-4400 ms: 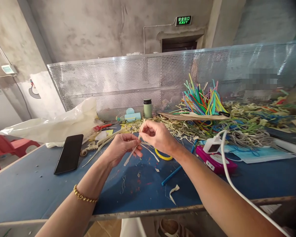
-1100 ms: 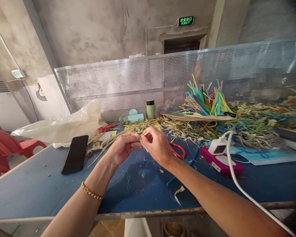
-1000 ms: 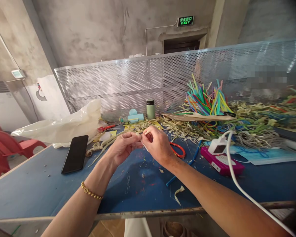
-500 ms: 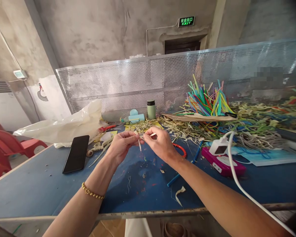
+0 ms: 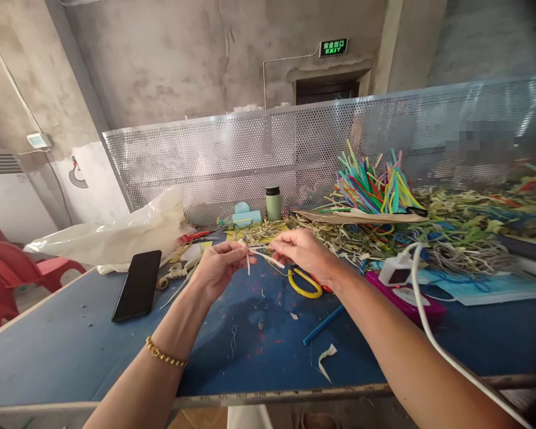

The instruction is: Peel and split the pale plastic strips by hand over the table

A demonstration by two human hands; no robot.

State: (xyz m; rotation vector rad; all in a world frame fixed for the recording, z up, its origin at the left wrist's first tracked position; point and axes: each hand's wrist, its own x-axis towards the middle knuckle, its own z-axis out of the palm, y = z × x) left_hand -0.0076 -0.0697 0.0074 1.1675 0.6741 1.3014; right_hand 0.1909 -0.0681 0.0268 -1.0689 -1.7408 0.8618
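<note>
In front of me, above the blue table, my left hand (image 5: 221, 262) is closed, pinching narrow white strips (image 5: 266, 257) between thumb and fingertips. One short end hangs down below these fingers, and another strip slants right toward my other hand. My right hand (image 5: 304, 255) is also closed, its thumb and fingertips pressed together at the end of a thin pale strand (image 5: 259, 245) that stretches across from the left fingertips. Yellow-handled scissors (image 5: 304, 285) lie beneath the right hand, partly hidden by it. Gold beads circle my left wrist.
A black phone (image 5: 137, 285) lies at left. A purple box (image 5: 422, 302) with a white charger and cable sits at right. Behind stand a green bottle (image 5: 273, 204) and colourful pipe cleaners (image 5: 377, 185), beside heaped dry plant strips (image 5: 455, 229). A blue stick (image 5: 324, 325) lies nearer.
My right hand has moved a little to the right, away from the left, so more strip shows between them. The yellow scissor handle has come into view. The camera has tilted slightly up.
</note>
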